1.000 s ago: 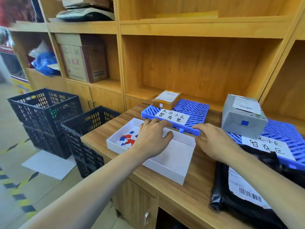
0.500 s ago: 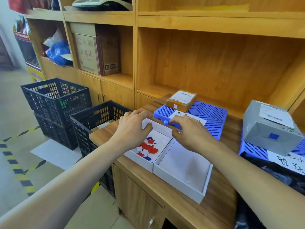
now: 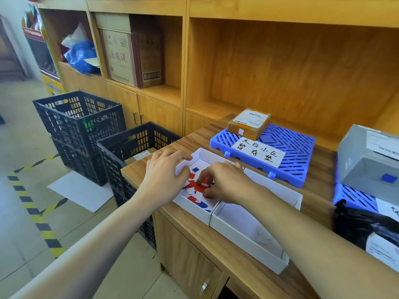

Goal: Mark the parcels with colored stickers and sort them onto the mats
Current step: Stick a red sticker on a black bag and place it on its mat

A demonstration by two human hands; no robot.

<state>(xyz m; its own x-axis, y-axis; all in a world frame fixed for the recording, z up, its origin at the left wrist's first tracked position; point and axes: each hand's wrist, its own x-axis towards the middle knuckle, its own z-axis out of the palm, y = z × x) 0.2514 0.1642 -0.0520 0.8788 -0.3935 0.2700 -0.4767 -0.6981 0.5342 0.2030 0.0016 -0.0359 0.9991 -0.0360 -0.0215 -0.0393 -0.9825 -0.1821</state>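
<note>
The right hand (image 3: pixel 226 183) has moved into the sticker tray (image 3: pixel 195 214), fingers curled over the red and blue stickers (image 3: pixel 195 186) beneath; whether it pinches one I cannot tell. The left hand (image 3: pixel 165 176) now grips the tray's wall just beside it, so picking a sticker looks underway.

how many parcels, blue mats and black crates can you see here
parcels: 3, brown box, grey box, black bag
blue mats: 2, and
black crates: 3, two stacked, one nearer
total: 8
</note>
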